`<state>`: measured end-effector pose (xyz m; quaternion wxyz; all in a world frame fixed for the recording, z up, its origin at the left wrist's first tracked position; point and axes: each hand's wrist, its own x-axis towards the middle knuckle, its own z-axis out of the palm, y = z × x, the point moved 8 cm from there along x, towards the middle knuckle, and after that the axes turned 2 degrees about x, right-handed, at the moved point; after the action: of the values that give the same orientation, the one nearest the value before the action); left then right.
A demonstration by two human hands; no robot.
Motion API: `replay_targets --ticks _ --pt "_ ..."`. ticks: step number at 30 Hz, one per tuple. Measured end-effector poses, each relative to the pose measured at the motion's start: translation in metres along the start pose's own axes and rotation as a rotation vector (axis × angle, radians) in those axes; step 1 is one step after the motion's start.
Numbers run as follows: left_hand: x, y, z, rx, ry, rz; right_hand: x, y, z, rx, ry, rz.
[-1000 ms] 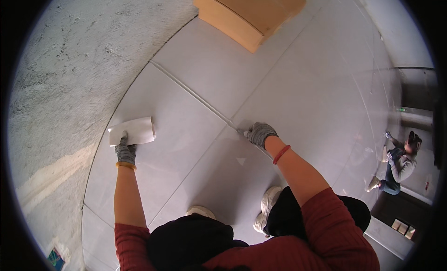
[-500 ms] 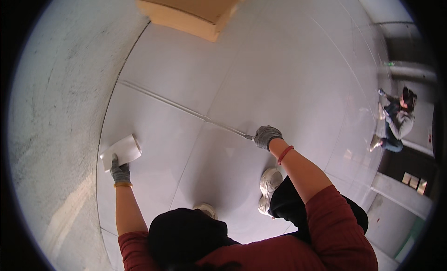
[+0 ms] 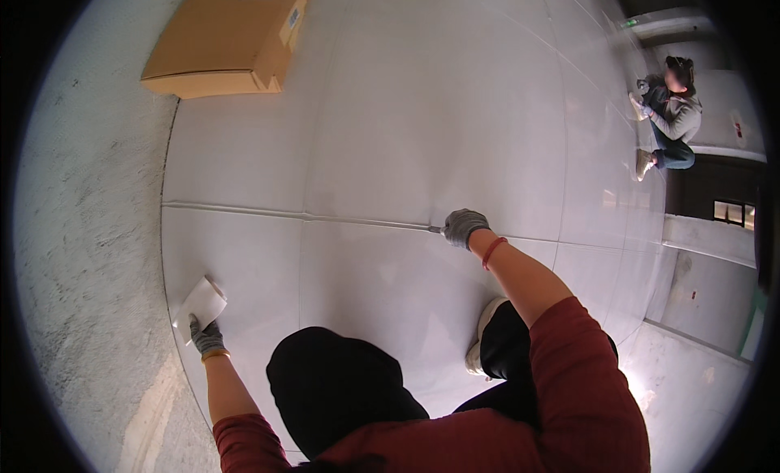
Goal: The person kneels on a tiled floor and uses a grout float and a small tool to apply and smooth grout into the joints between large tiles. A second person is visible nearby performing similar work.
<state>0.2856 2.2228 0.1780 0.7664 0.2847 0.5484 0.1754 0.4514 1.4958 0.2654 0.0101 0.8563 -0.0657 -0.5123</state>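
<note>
My left hand (image 3: 206, 336), in a grey glove, grips a white folded sheet (image 3: 203, 302) beside the wall, thumb on top; whether it is paper or card I cannot make out. My gloved right hand (image 3: 466, 228) is closed round a small hand tool (image 3: 436, 229). Only the tool's narrow metal end shows, pointing left, and its handle is hidden in my fist. That end meets a raised pale strip (image 3: 366, 222) along the joint between the large grey floor tiles (image 3: 390, 148). The strip runs from the wall to the tool.
A brown cardboard box (image 3: 215, 46) stands on the floor at the far left, against the rough grey wall (image 3: 89, 213). At the far right another person (image 3: 674, 119) sits low on the floor. My black-trousered knees and a pale shoe (image 3: 481, 343) are close below my right hand.
The view has turned, so the box and the other person appear shifted and the joint looks more level. Both hands keep their hold; the tool's end is still on the joint.
</note>
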Motion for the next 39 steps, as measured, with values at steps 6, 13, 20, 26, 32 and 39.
replay_targets --ticks 6,13,20,26,32,39 --pt "-0.008 -0.002 -0.009 0.031 0.007 0.039 0.013 0.014 0.006 -0.066 -0.042 -0.038" --pt "-0.052 0.03 0.031 0.125 -0.104 0.145 0.009 0.089 0.025 -0.104 -0.001 -0.062" --pt "-0.195 0.015 0.19 0.496 -0.485 0.131 0.006 0.176 0.049 -0.186 -0.005 -0.141" --pt "-0.34 -0.111 0.294 0.952 -0.715 0.027 0.016 0.242 0.08 -0.049 0.044 -0.179" --pt "-0.421 -0.252 0.321 1.124 -0.821 -0.091 0.016 0.319 0.092 0.087 0.025 -0.087" --pt "-0.453 -0.353 0.3 1.222 -0.7 -0.324 0.005 0.32 0.091 0.389 0.173 -0.231"
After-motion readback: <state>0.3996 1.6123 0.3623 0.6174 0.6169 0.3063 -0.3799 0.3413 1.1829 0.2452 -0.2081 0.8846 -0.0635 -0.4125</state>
